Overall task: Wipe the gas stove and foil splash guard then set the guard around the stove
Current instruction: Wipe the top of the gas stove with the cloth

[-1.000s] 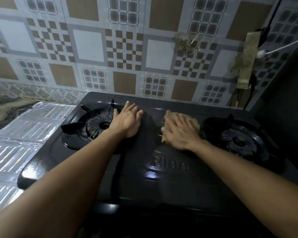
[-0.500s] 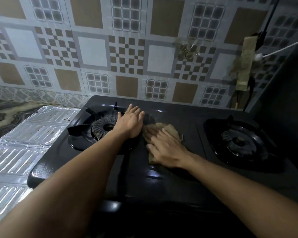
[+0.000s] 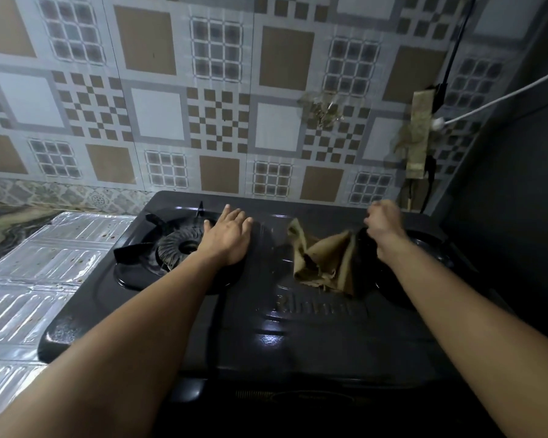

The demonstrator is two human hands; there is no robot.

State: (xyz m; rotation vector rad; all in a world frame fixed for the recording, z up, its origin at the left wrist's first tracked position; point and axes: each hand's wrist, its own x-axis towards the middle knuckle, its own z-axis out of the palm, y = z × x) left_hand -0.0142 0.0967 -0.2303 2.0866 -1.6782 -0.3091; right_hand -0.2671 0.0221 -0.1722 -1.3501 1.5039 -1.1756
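Left hand (image 3: pixel 227 238) lies flat, fingers spread and together on nothing, palm down on the black gas stove (image 3: pixel 298 336), covering the right edge of the left burner (image 3: pixel 179 246). Right hand (image 3: pixel 383 227) is closed in a fist around one corner of a tan cloth (image 3: pixel 325 263), lifted so the cloth hangs down and to the left of it, its lower folds crumpled on the stove top between the two hands. Just beyond and below the right hand sits the right burner well (image 3: pixel 424 248), mostly hidden by the wrist. Well left of the left hand, the foil splash guard (image 3: pixel 45 263) lies flat on the bench (image 3: pixel 0 229) beside the stove, speckled with brown spots. Behind both hands rises a patterned tile wall (image 3: pixel 222 99).
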